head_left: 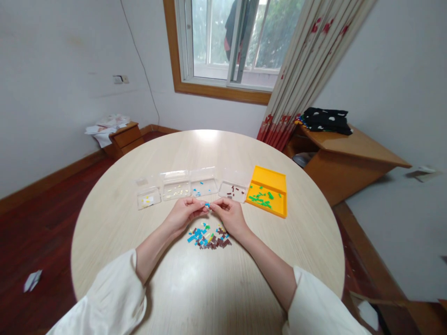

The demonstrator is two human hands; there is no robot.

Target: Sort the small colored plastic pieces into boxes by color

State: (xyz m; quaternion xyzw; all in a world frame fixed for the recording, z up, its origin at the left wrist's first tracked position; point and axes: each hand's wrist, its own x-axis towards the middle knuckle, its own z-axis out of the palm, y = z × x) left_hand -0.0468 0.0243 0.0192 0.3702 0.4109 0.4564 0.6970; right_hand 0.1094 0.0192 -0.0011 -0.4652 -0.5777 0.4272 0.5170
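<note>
Left hand (184,215) and right hand (230,217) meet, fingers pinching a tiny blue piece (207,204) just beyond the mixed pile (209,237). Slack grip could drop it, lost among similar blues.

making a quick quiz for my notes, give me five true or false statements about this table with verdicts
1. The left hand and right hand meet at a small blue piece. True.
2. The yellow case stands open. True.
3. It holds only red pieces. False: green pieces lie in it.
4. The loose pile lies nearer the person than the clear boxes. True.
5. That pile is all brown. False: blue shows too.
</note>
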